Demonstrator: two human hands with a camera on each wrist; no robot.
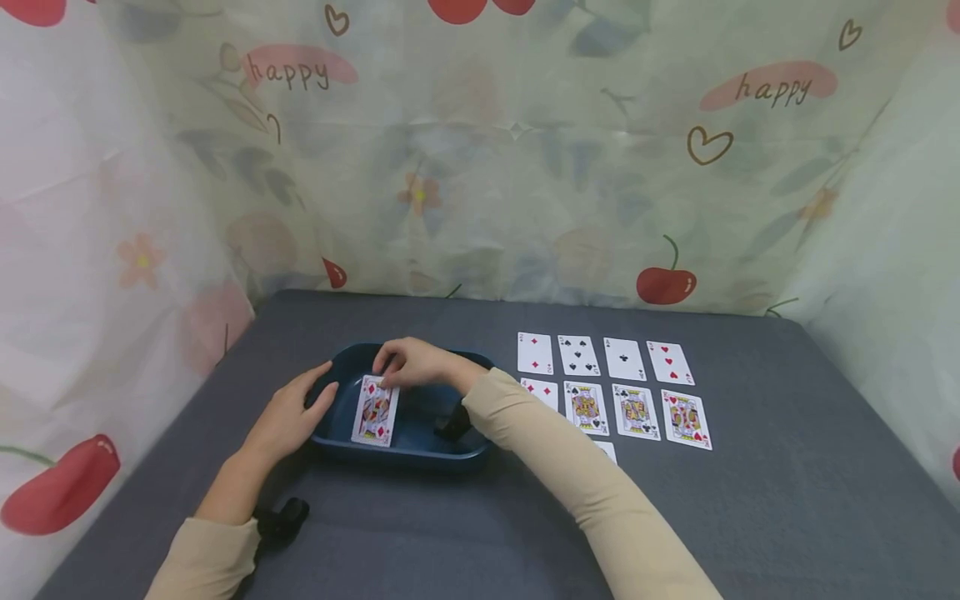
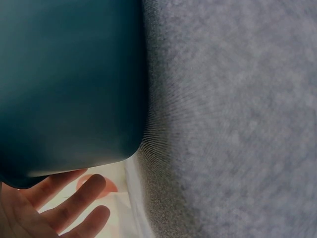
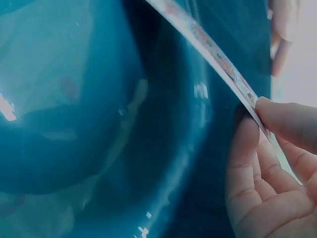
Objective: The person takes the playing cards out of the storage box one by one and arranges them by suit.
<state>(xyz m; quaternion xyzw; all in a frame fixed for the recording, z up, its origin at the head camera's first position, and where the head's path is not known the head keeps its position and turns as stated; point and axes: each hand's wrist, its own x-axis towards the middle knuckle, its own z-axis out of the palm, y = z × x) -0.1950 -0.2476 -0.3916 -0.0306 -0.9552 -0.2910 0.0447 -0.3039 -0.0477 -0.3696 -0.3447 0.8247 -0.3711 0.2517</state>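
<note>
My right hand [image 1: 420, 363] reaches over the dark blue tray [image 1: 420, 457] and pinches a playing card [image 1: 376, 412] by its upper right corner. It is a face card of diamonds, face up over the tray's left half. In the right wrist view the card [image 3: 213, 54] appears nearly edge-on, between thumb and fingertips. My left hand [image 1: 288, 417] lies against the tray's left end, thumb at the rim. Its fingers [image 2: 74, 206] reach out fairly straight below the tray's outer wall in the left wrist view.
Face-up cards lie in rows to the right, among them a three of hearts [image 1: 671, 363] and a king of hearts [image 1: 686, 420]. My right sleeve [image 1: 570, 467] covers part of the lower rows. Grey cloth [image 1: 787, 500] covers the table; a printed curtain [image 1: 510, 208] hangs behind.
</note>
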